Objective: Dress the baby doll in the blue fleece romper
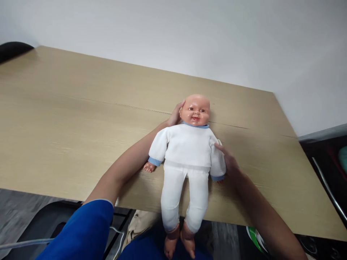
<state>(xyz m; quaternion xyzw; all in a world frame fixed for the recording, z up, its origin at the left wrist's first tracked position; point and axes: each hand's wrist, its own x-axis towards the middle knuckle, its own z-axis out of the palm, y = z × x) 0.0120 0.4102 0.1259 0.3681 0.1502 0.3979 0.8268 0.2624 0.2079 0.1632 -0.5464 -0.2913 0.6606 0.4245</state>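
A baby doll in a white top with blue collar and cuffs and white trousers lies face up over the wooden table. Its bare feet reach past the near edge. My left hand cups the doll's head from the left side, with most of the fingers hidden behind it. On the other side, my right hand holds the doll by its sleeved arm and side. The thumb rests on the white sleeve, and the other fingers are out of sight behind the doll.
A pale wall stands behind the table's far edge. Dark chairs show at the far left and lower left. Below the near edge at right is a green and white object. Dark items and a metal bar stand at the right.
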